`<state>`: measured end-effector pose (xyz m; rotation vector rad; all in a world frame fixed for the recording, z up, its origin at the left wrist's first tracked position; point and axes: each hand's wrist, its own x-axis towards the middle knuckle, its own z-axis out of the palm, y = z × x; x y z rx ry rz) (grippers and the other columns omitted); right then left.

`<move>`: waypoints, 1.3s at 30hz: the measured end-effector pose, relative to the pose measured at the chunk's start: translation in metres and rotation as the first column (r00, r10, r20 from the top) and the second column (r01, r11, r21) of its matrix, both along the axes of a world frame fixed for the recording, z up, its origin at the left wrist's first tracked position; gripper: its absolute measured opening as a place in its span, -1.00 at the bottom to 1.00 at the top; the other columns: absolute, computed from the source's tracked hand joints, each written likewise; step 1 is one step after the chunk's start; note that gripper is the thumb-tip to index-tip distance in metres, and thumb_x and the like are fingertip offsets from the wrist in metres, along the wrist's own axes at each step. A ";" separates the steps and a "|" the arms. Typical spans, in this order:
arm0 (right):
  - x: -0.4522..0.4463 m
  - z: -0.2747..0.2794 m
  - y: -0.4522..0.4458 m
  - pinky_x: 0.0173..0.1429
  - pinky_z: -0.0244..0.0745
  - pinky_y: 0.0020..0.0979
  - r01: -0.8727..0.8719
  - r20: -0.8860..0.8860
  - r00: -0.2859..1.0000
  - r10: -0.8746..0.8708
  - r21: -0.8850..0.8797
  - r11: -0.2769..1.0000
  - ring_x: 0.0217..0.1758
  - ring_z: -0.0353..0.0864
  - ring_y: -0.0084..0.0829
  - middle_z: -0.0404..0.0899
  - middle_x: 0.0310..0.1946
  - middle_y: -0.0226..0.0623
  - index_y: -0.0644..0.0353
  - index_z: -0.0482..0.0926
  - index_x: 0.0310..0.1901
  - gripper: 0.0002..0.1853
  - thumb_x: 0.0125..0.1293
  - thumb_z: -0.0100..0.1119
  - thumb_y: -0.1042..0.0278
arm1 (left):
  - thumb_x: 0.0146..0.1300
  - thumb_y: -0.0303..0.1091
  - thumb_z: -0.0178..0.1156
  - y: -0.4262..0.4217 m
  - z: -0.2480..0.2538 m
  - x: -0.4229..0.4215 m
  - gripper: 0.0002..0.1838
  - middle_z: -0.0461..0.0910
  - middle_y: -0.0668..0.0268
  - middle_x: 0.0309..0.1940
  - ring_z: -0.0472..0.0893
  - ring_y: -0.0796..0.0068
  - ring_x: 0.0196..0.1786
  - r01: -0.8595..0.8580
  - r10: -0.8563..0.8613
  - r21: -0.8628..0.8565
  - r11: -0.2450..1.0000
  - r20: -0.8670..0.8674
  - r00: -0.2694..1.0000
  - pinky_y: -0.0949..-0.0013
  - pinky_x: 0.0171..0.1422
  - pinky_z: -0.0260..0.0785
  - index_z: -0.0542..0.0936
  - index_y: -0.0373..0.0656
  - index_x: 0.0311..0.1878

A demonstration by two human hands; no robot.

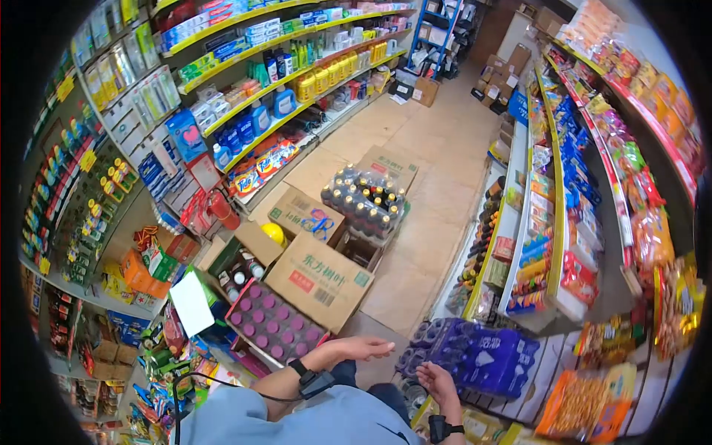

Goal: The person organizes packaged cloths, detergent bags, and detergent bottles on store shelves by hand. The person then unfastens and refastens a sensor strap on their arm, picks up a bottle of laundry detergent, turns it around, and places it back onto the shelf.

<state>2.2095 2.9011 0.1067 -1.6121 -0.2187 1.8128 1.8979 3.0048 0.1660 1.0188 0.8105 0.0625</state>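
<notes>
My left hand [361, 348] is stretched out over the floor, fingers extended and nothing in it. It is nearest to the box of purple-capped bottles [276, 324] and the large cardboard box [319, 280]. My right hand [437, 382] is held beside the purple shrink-wrapped pack [493, 360], its fingers partly curled and apart, with no object visible in it. Whether it touches the pack cannot be made out. A wrapped pack of dark bottles [365, 202] stands on boxes further ahead. Both wrists carry black devices.
Stocked shelves [297, 70] line the left side, and snack shelves [552, 222] line the right. The brown floor aisle [426, 159] runs ahead to a blue ladder [437, 37]. A red fire extinguisher [222, 210] stands near the boxes. Snack bags [586, 403] lie at lower right.
</notes>
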 end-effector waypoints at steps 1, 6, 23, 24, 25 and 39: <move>0.006 0.008 0.026 -0.05 0.61 -0.38 0.003 0.011 1.000 -0.003 0.009 1.000 -0.16 0.69 -0.40 0.71 -0.14 -0.22 0.24 0.56 0.06 -0.67 0.50 0.10 0.15 | 0.47 0.30 -0.05 0.025 0.001 0.011 -0.26 0.51 0.31 0.20 0.44 0.48 0.23 0.026 -0.026 0.008 1.000 0.032 0.999 0.36 0.23 0.33 0.43 -0.14 0.40; 0.037 -0.008 0.152 -0.02 0.62 -0.40 0.013 -0.057 0.998 -0.011 0.031 0.999 -0.11 0.70 -0.37 0.69 -0.09 -0.21 0.28 0.53 0.09 -0.65 0.51 0.07 0.15 | 0.47 0.28 -0.03 0.144 -0.003 0.065 -0.37 0.50 0.45 -0.04 0.39 0.58 -0.01 0.147 -0.149 0.026 0.989 0.134 0.980 0.42 0.05 0.30 0.56 -0.12 0.18; 0.215 -0.018 0.616 -0.01 0.58 -0.39 -0.028 -0.083 0.996 0.035 0.088 0.996 -0.04 0.68 -0.35 0.69 -0.09 -0.24 0.20 0.54 0.06 -0.68 0.48 0.13 0.13 | 0.48 0.34 -0.16 0.531 -0.010 0.175 -0.26 0.53 0.24 0.24 0.48 0.39 0.27 -0.201 0.207 -0.090 0.975 0.057 0.977 0.27 0.26 0.36 0.42 -0.05 0.42; 0.223 -0.020 0.637 -0.01 0.58 -0.39 -0.040 -0.084 0.995 0.048 0.086 0.995 -0.04 0.68 -0.35 0.69 -0.09 -0.24 0.20 0.54 0.06 -0.68 0.48 0.13 0.13 | 0.48 0.34 -0.16 0.555 -0.015 0.180 -0.26 0.53 0.24 0.24 0.48 0.39 0.27 -0.214 0.219 -0.092 0.973 0.056 0.974 0.27 0.26 0.36 0.42 -0.05 0.42; 0.232 -0.021 0.655 -0.01 0.57 -0.39 -0.013 -0.099 0.995 0.020 0.064 0.998 -0.04 0.67 -0.34 0.68 -0.10 -0.24 0.19 0.54 0.04 -0.69 0.48 0.12 0.13 | 0.47 0.36 -0.15 0.579 -0.023 0.184 -0.24 0.54 0.22 0.23 0.50 0.38 0.26 -0.241 0.245 -0.092 0.966 0.044 0.968 0.27 0.25 0.37 0.42 -0.07 0.42; 0.361 -0.018 0.972 -0.10 0.65 -0.39 0.243 -0.062 0.966 -0.250 -0.105 0.964 -0.17 0.70 -0.33 0.70 -0.28 -0.31 0.18 0.62 -0.17 -0.78 0.48 0.10 0.22 | 0.50 0.00 0.06 0.931 -0.076 0.189 -0.57 0.67 0.35 -0.12 0.58 0.54 -0.07 -0.815 0.784 -0.068 0.575 -0.240 0.573 0.46 0.01 0.45 0.61 -0.19 0.08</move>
